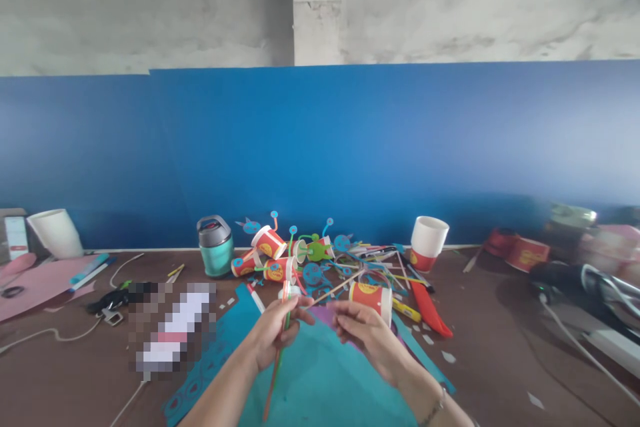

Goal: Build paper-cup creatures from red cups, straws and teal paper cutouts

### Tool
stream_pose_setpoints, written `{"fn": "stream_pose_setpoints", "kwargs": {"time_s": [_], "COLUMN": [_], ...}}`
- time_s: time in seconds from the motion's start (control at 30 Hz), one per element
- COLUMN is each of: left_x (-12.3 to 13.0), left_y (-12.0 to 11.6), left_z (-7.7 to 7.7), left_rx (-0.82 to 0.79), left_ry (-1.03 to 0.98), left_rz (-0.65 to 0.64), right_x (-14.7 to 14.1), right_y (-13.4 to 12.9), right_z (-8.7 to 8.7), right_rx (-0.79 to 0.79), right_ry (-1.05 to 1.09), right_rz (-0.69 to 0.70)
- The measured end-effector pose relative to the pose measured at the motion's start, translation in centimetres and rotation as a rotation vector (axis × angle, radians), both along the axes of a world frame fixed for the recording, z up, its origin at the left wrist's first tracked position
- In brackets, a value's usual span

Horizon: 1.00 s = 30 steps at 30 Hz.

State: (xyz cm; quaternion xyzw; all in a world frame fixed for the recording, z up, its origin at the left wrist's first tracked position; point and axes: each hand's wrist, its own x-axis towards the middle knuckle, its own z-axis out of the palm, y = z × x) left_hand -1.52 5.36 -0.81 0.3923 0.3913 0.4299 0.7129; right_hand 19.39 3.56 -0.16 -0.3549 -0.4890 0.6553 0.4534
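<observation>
Thin orange and green strips (274,373), long and narrow, run upright through my left hand (277,328), which is closed round them; their exact material is hard to make out. Across a small gap, my right hand (367,337) has its thumb and fingers drawn together, and anything between them is too small to see. Both hands hover over a teal sheet (325,387) with a purple piece (325,315) at its far edge. Close beyond my right hand a red and white paper cup (370,297) lies on its side. A thin wooden stick (337,289) shows between the hands.
Behind the hands is a pile of decorated paper cups (279,269) and blue paper cutouts (314,273). A teal flask (217,253), upright cups (429,240), a red pouch-like item (430,310) and a yellow marker (406,309) stand or lie around. Cables (575,330) lie right.
</observation>
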Motion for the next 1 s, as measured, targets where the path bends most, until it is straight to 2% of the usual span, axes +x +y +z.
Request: {"fn": "stream_pose_setpoints", "kwargs": {"time_s": [0.2, 0.33, 0.43, 0.53, 0.63, 0.7, 0.77, 0.83, 0.9, 1.0], "left_x": [0.4, 1.3, 2.0, 2.2, 2.2, 2.2, 2.2, 2.3, 2.4, 2.5], "left_y": [-0.8, -1.4, -1.6, -1.8, -2.0, -2.0, -1.9, -1.6, -1.4, -1.3], "left_z": [0.6, 0.9, 1.4, 1.9, 2.0, 1.8, 1.5, 1.2, 1.0, 0.9], "left_rx": [0.054, 0.177, 0.283, 0.386, 0.370, 0.317, 0.284, 0.279, 0.289, 0.281], "left_ry": [0.098, 0.306, 0.489, 0.585, 0.549, 0.485, 0.442, 0.435, 0.442, 0.427], "left_rz": [-0.004, 0.015, 0.086, 0.110, 0.080, 0.091, 0.144, 0.234, 0.312, 0.319], "right_x": [0.0, -0.5, -0.9, -1.2, -1.1, -0.9, -0.7, -0.6, -0.9, -1.5], "right_y": [0.4, 0.0, -0.6, -1.1, -1.0, -0.6, -0.3, -0.1, -0.1, -0.4], "right_z": [-0.5, -0.3, -0.1, 0.2, 0.6, 0.7, 0.7, 0.5, 0.2, -0.2], "right_rx": [-0.056, -0.059, 0.000, 0.017, -0.002, -0.002, 0.047, 0.119, 0.147, 0.100], "right_ry": [0.118, 0.078, 0.038, 0.016, -0.008, -0.044, -0.098, -0.160, -0.234, -0.342], "right_rz": [0.069, 0.103, 0.125, 0.119, 0.089, -0.002, -0.132, -0.199, -0.142, -0.020]}}
